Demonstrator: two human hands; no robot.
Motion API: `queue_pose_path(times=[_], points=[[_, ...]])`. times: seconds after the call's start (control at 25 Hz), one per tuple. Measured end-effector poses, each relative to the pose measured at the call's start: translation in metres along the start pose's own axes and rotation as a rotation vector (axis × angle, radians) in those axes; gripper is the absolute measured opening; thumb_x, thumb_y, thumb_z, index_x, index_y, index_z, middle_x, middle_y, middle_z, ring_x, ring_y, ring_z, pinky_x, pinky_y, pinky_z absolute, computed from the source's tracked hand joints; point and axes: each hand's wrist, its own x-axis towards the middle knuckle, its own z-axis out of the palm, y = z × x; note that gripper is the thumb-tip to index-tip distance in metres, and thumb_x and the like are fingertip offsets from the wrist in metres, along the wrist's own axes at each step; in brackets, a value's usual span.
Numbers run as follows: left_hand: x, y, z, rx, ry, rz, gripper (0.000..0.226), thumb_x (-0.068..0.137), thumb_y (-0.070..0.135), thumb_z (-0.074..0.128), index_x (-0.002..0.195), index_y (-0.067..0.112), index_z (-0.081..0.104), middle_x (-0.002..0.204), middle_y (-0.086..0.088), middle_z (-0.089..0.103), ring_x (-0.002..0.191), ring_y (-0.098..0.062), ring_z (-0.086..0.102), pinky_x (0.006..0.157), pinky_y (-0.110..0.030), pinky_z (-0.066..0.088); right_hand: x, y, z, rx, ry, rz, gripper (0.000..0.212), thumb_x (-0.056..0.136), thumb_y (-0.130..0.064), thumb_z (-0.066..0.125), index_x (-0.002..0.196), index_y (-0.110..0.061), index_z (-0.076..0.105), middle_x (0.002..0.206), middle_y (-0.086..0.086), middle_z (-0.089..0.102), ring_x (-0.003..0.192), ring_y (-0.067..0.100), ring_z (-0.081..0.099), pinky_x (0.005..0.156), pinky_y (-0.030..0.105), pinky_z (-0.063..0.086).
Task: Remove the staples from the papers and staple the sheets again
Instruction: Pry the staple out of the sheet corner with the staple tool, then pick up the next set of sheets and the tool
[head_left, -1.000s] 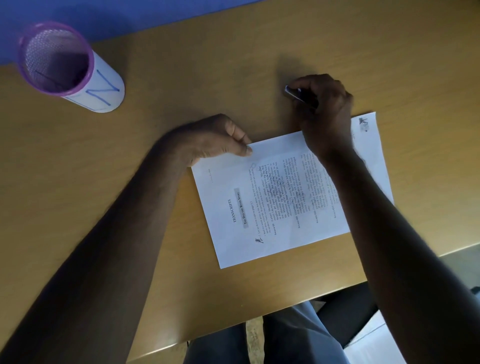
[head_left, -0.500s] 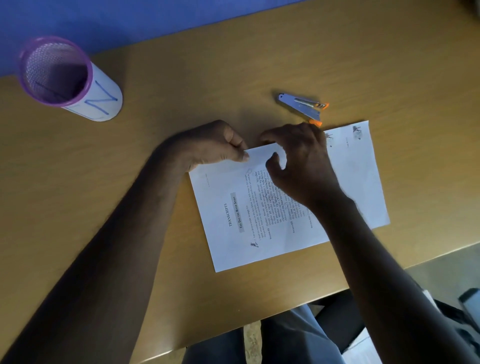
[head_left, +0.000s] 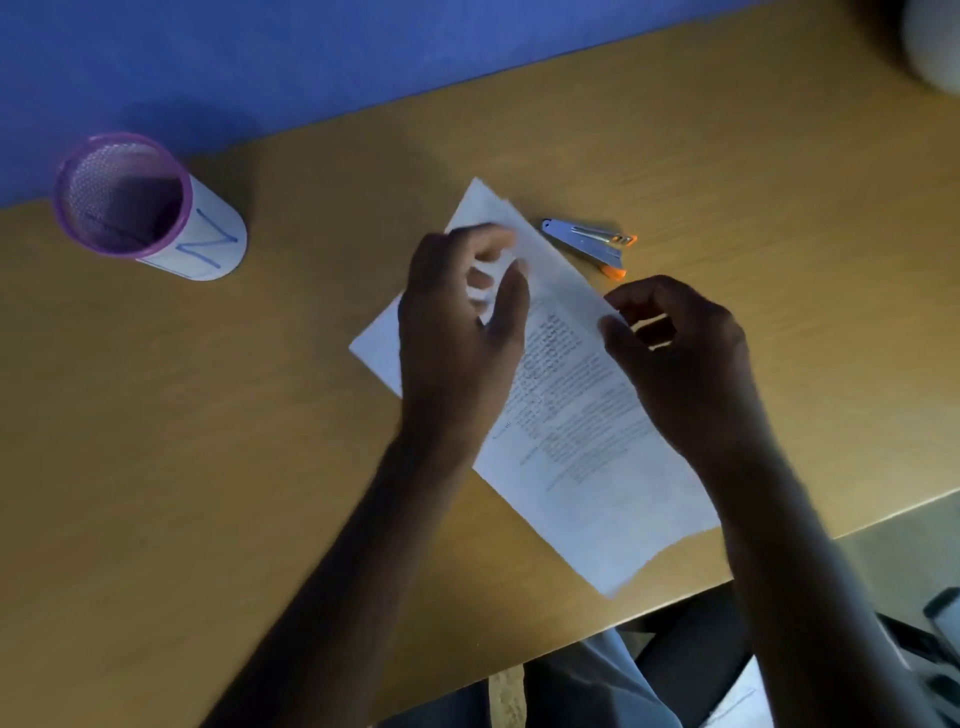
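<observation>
Now both hands are on the printed sheets (head_left: 571, 415), which lie askew on the wooden desk (head_left: 260, 441), one corner pointing away from the person. Left hand (head_left: 460, 332): fingers curled over the far part of the paper, thumb and fingertips closed on a lifted edge near the far corner; white paper shows between the fingers. Blur there makes it unclear how many sheets it holds. Right hand (head_left: 675, 358): thumb and forefinger pinched narrow on the paper's right edge, remaining fingers curled in, the forearm crossing over the sheet's near right side. Dense printed text shows on the paper between the two hands; the near corner reaches almost to the desk's front edge.

Just beyond the right hand's knuckles, close to the paper's far right edge, lies a small metal stapler (head_left: 589, 241) with orange ends, flat on the desk, touched by neither hand. Whether it touches the paper I cannot tell.

Well off to the far left of the left hand stands a purple mesh pen cup (head_left: 124, 195), wrapped in a white paper label (head_left: 208, 244) with blue pen strokes on it. Behind it, a blue wall (head_left: 260, 62) borders the desk's far edge. A blurred pale object (head_left: 935, 41) sits at the far right corner, too indistinct to name.
</observation>
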Motion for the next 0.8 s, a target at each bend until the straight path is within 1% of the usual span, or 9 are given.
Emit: queue_pose_path(times=[0.08,0.16,0.24,0.36,0.48,0.56,0.64,0.72,0.8], points=[[-0.016,0.008,0.006,-0.197,-0.08,-0.236,0.022,0.097,0.028,0.069,0.117,0.017,0.07,0.117,0.009,0.072,0.102,0.0,0.069,0.085,-0.025,0.061,-0.015,-0.009,-0.006,0.113,0.004,0.018,0.011,0.096,-0.025,0.07,0.098,-0.035,0.068,0.092,-0.02,0.073,0.074,0.004,0.07,0.059,0.023,0.053],[-0.029,0.014,0.01,-0.331,-0.147,-0.344,0.022,0.096,0.034,0.07,0.114,0.022,0.071,0.115,0.014,0.073,0.105,0.0,0.071,0.089,-0.034,0.063,-0.033,-0.021,-0.005,0.215,-0.015,-0.02,0.016,0.096,-0.021,0.072,0.101,-0.036,0.069,0.096,-0.022,0.073,0.078,0.002,0.07,0.056,0.012,0.049],[-0.039,0.015,0.01,-0.392,-0.163,-0.378,0.023,0.096,0.039,0.068,0.115,0.025,0.071,0.111,0.012,0.076,0.103,-0.004,0.073,0.085,-0.033,0.063,-0.05,-0.031,0.006,0.214,-0.05,-0.118,0.021,0.094,-0.02,0.074,0.112,-0.032,0.069,0.107,-0.02,0.072,0.09,0.004,0.07,0.062,0.011,0.05],[-0.042,0.009,0.0,-0.455,-0.061,-0.447,0.014,0.099,0.029,0.065,0.106,0.024,0.075,0.1,0.006,0.08,0.093,-0.01,0.077,0.079,-0.033,0.064,-0.065,-0.036,0.024,0.211,-0.092,-0.199,0.03,0.091,-0.029,0.073,0.12,-0.03,0.07,0.118,-0.021,0.069,0.11,0.006,0.067,0.079,0.012,0.05],[-0.038,0.0,-0.016,-0.49,0.006,-0.54,0.017,0.1,0.025,0.064,0.092,0.022,0.078,0.096,-0.003,0.081,0.091,-0.03,0.077,0.078,-0.047,0.06,-0.052,-0.022,0.035,0.287,-0.015,-0.218,0.018,0.096,-0.03,0.067,0.114,-0.029,0.07,0.117,-0.018,0.07,0.108,0.007,0.069,0.079,0.022,0.056],[-0.033,-0.006,-0.028,-0.516,0.012,-0.569,0.018,0.1,0.026,0.065,0.088,0.025,0.079,0.098,-0.003,0.082,0.094,-0.034,0.076,0.078,-0.045,0.055,-0.024,-0.003,0.038,0.275,0.168,-0.179,0.017,0.097,-0.02,0.065,0.113,-0.026,0.068,0.117,-0.009,0.069,0.103,0.01,0.069,0.079,0.034,0.059],[-0.03,-0.009,-0.039,-0.541,-0.019,-0.59,0.018,0.101,0.029,0.065,0.089,0.028,0.078,0.102,0.0,0.082,0.095,-0.03,0.078,0.076,-0.042,0.058,0.013,0.019,0.043,0.097,0.278,-0.173,0.029,0.096,-0.01,0.062,0.125,-0.013,0.065,0.13,0.004,0.065,0.118,0.023,0.064,0.094,0.044,0.055],[-0.028,-0.009,-0.045,-0.609,-0.053,-0.608,0.016,0.101,0.029,0.065,0.091,0.029,0.078,0.106,0.001,0.081,0.092,-0.023,0.079,0.073,-0.037,0.061,0.047,0.036,0.05,-0.143,0.214,-0.221,0.044,0.097,-0.011,0.06,0.14,-0.006,0.057,0.148,0.011,0.056,0.137,0.033,0.051,0.114,0.046,0.04],[-0.029,-0.007,-0.048,-0.684,-0.062,-0.615,0.015,0.1,0.026,0.065,0.093,0.028,0.078,0.106,0.002,0.081,0.09,-0.019,0.079,0.074,-0.037,0.063,0.069,0.039,0.058,-0.276,0.106,-0.212,0.049,0.1,-0.028,0.058,0.147,-0.016,0.053,0.156,0.004,0.049,0.145,0.032,0.04,0.118,0.046,0.032]])
